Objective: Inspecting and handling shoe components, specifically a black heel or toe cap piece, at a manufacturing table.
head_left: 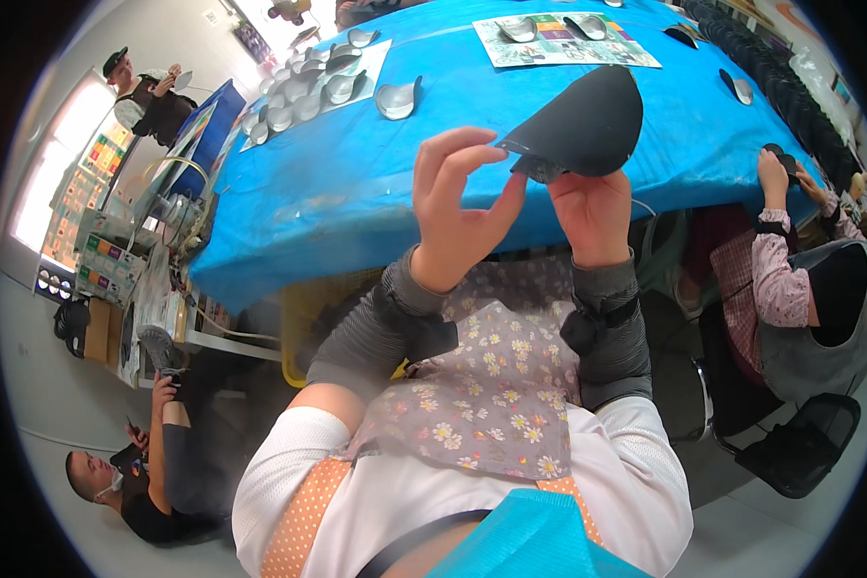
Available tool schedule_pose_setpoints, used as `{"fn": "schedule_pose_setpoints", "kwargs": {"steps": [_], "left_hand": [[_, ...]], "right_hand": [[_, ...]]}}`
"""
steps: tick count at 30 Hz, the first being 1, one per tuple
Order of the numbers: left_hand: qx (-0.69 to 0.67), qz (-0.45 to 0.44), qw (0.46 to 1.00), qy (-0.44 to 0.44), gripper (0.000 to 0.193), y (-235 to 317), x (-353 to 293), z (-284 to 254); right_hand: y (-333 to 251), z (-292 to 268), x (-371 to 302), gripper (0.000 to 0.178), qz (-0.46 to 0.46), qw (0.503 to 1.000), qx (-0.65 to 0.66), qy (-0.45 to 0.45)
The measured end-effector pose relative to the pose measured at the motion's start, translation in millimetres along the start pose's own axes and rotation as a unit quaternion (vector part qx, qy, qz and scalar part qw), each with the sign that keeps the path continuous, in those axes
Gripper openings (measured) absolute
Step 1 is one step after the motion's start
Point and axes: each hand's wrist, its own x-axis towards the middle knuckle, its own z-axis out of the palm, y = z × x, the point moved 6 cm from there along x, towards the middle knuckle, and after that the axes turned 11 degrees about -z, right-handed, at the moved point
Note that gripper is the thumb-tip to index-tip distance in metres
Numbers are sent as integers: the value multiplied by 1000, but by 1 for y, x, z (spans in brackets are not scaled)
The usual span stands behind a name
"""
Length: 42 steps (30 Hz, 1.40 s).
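A black, curved, shell-shaped piece is held up above the near edge of the blue-covered table. My right hand grips its lower edge from below, and some of those fingers are hidden behind it. At its left corner, my left hand pinches the edge between thumb and fingertips. A small ragged, whitish strip shows along the lower edge near that pinch. Similar grey curved pieces lie crowded on a printed sheet at the far left, and a single grey piece sits to their right.
Two more curved pieces rest on a printed sheet at the far side of the blue table cover. At the right, a co-worker's hands hold a dark piece. Other people are at the left. A yellow crate stands under the table.
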Motion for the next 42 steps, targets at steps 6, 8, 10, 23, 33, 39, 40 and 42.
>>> {"fn": "schedule_pose_setpoints", "kwargs": {"steps": [6, 8, 10, 23, 33, 39, 40, 42], "left_hand": [[-13, 43, 999, 27, 25, 7, -5, -7], [-29, 41, 998, 28, 23, 8, -5, -9], [-44, 26, 998, 39, 22, 7, -7, -8], [-142, -86, 985, 38, 18, -8, -10, -8], [-130, -61, 990, 6, 20, -4, -6, -11], [-210, 37, 975, 58, 30, -8, -8, -15], [-165, 51, 984, 44, 33, -9, -9, -16], [-119, 65, 990, 30, 36, -2, -8, -14]], "right_hand": [[1, 6, -10, 23, 4, 1000, 11, -2], [2, 9, -12, 23, 15, 1000, 21, 10], [5, 11, -15, 23, 23, 1000, 18, 6], [20, 22, -21, 23, 35, 999, -12, 9], [18, 19, -23, 24, 54, 998, 25, 28], [20, 24, -23, 25, 36, 999, 15, -32], [19, 22, -23, 25, 28, 1000, -4, -13], [19, 19, -23, 25, 20, 1000, -22, 6]]}}
